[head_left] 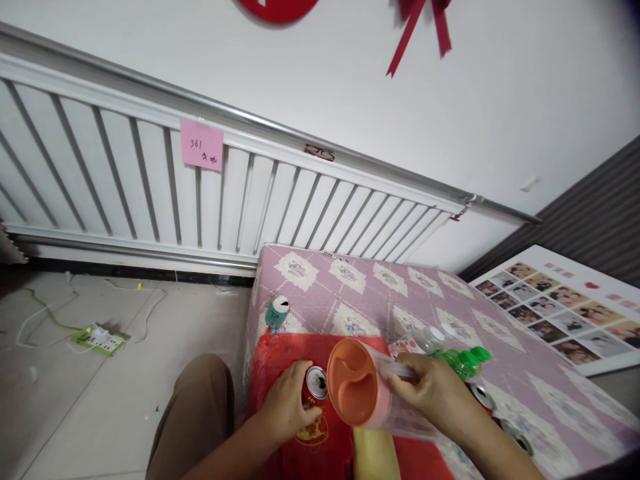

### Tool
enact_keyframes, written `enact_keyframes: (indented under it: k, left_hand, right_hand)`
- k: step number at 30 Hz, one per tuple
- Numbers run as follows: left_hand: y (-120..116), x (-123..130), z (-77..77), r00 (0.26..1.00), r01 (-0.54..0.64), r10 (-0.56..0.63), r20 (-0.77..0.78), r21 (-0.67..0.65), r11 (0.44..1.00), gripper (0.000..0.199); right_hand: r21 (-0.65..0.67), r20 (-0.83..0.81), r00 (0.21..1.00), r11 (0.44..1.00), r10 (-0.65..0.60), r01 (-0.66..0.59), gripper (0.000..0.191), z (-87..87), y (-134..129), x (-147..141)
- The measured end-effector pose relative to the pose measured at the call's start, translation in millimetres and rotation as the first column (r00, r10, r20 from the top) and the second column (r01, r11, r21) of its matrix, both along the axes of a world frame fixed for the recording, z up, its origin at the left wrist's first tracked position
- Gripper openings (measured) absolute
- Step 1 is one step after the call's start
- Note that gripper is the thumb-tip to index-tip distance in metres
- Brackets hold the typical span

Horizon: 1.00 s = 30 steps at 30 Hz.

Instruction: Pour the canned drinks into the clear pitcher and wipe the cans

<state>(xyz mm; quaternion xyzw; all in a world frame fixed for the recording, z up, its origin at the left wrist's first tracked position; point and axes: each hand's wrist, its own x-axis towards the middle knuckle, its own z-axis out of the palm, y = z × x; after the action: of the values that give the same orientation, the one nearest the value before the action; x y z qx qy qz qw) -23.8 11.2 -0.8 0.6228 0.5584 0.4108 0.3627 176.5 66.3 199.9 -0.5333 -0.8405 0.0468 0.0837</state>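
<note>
My left hand (291, 402) is wrapped round an opened red can (316, 385), upright on a red cloth (273, 353) with a gold print. In my right hand (429, 387) is the handle of a clear plastic pitcher (395, 407) with an orange lid (353, 383). The pitcher is tilted, its lid facing left close beside the red can. A teal can (277, 312) stands open beyond the cloth. Beneath the pitcher lies a yellow object (375, 453), partly hidden.
Green-capped bottles (465, 360) and clear bottles (430, 338) lie right of the cloth on the patterned mattress (310, 270). More cans (483, 397) are by my right forearm. A radiator (235, 193) lines the wall. A power strip (103, 340) is on the floor.
</note>
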Motion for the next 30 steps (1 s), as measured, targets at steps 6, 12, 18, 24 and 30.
enact_keyframes:
  k: [6,12,18,24,30]
  left_hand:
    - [-0.9,-0.4,1.1,1.0,-0.002,0.002,-0.001,-0.006,1.0,0.075]
    - [-1.0,-0.3,2.4,1.0,-0.003,0.003,-0.003,-0.015,1.0,0.076]
    - [-1.5,-0.7,2.9,1.0,-0.003,0.003,-0.001,-0.015,1.0,0.076]
    - [-0.7,-0.7,2.0,1.0,0.003,-0.003,0.002,-0.005,1.0,0.075]
    - [-0.8,-0.6,2.6,1.0,-0.003,0.003,0.004,-0.006,1.0,0.076]
  right_hand:
    - [-0.011,0.019,1.0,1.0,-0.006,0.006,0.036,1.5,0.0,-2.2]
    - [0.0,0.018,1.0,1.0,-0.001,0.001,0.035,-0.6,0.7,-0.6]
    - [-0.009,0.001,1.0,1.0,0.001,-0.001,0.034,-0.6,0.5,0.2]
    - [0.005,0.0,1.0,1.0,-0.002,0.002,0.034,1.4,-0.6,-1.5]
    - [-0.013,0.02,1.0,1.0,-0.012,0.013,0.036,0.7,0.3,-2.0]
